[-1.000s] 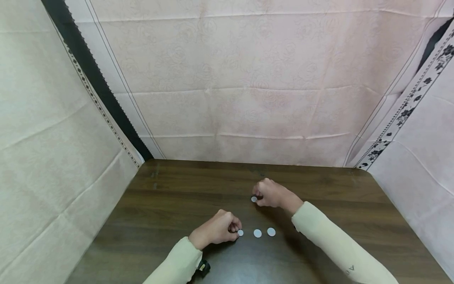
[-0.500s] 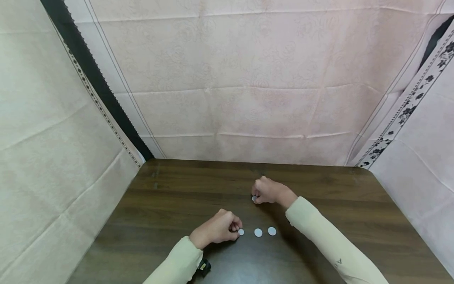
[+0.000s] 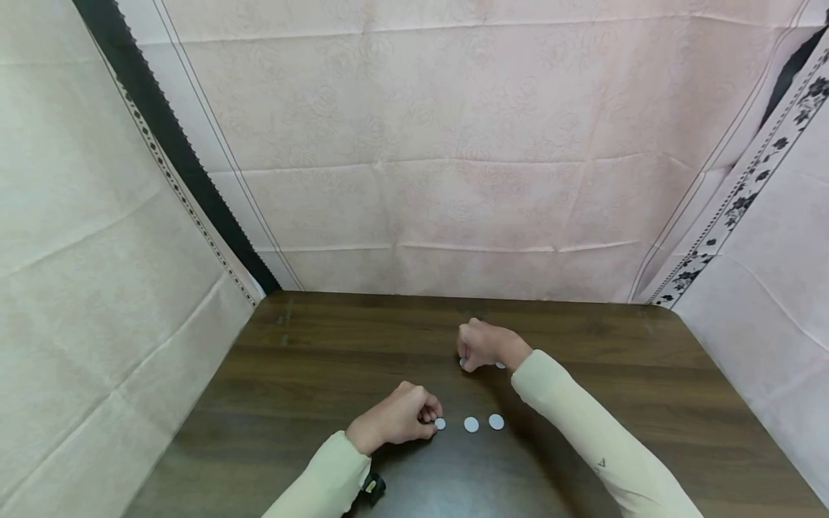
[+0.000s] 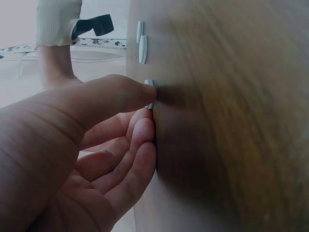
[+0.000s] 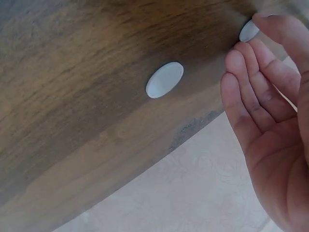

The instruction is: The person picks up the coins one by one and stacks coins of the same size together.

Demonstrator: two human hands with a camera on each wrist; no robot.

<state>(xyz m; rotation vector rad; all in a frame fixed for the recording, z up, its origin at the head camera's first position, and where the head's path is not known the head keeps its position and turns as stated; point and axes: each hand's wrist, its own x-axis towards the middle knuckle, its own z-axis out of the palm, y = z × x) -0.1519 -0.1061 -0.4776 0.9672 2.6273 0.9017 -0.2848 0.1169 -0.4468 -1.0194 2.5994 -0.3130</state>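
My left hand [image 3: 396, 416] pinches a small white round disc [image 3: 440, 424] at its edge, low over the wooden table. In the left wrist view that disc [image 4: 149, 92] shows edge-on between thumb and fingertips. Farther away, my right hand [image 3: 487, 345] holds another white disc [image 3: 463, 362] between thumb and index finger. The right wrist view shows this held disc [image 5: 249, 31] partly covered by the thumb. A further disc [image 5: 164, 79] lies flat behind the right hand; in the head view this disc [image 3: 501, 365] peeks out below the wrist.
Two more white discs, one [image 3: 470, 424] and another [image 3: 496, 421], lie in a row right of my left hand. The brown wooden table [image 3: 311, 374] ends at pale cloth hangings [image 3: 453, 216] at the back and sides.
My right hand has shifted slightly left and away, and its forearm has swung left. A disc has come into view below the right wrist. The left hand has stayed in place.
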